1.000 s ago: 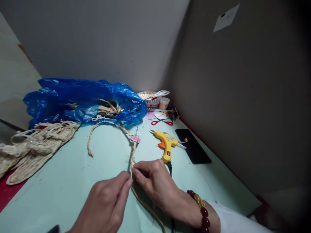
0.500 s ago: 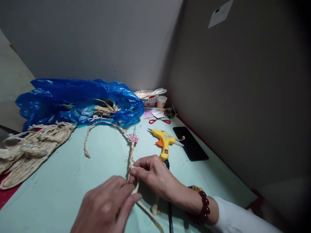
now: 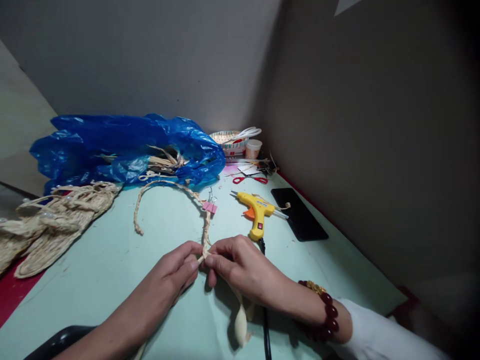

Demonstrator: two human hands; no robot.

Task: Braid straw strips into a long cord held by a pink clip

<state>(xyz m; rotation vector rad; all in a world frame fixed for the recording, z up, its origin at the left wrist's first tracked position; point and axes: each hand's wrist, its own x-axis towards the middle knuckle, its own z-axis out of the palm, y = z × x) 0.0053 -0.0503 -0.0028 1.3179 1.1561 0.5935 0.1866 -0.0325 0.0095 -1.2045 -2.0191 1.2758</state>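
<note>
A pale braided straw cord (image 3: 206,227) runs toward me from a pink binder clip (image 3: 209,207), and its far part curls round to the left. My left hand (image 3: 180,267) pinches a strand at the cord's near end. From the other side, my right hand (image 3: 234,262) grips the braid itself, thumb and fingers closed on it. The fingertips of both hands nearly meet there. Below my right hand hangs a loose strand with a broad pale end (image 3: 240,325). Some of the strands are hidden behind the fingers.
A yellow glue gun (image 3: 258,212) lies right of the cord, beside a black phone-like slab (image 3: 300,215). Red-handled scissors (image 3: 250,179) lie behind it. Woven straw slippers (image 3: 71,225) sit at left. A blue plastic bag (image 3: 123,150) with straw, a basket (image 3: 228,137) and a cup (image 3: 253,149) stand at the back.
My left hand has moved forward and turned, and now pinches a strand close beside my right hand. The strand that trailed to the lower right has shifted. The view has tilted slightly.
</note>
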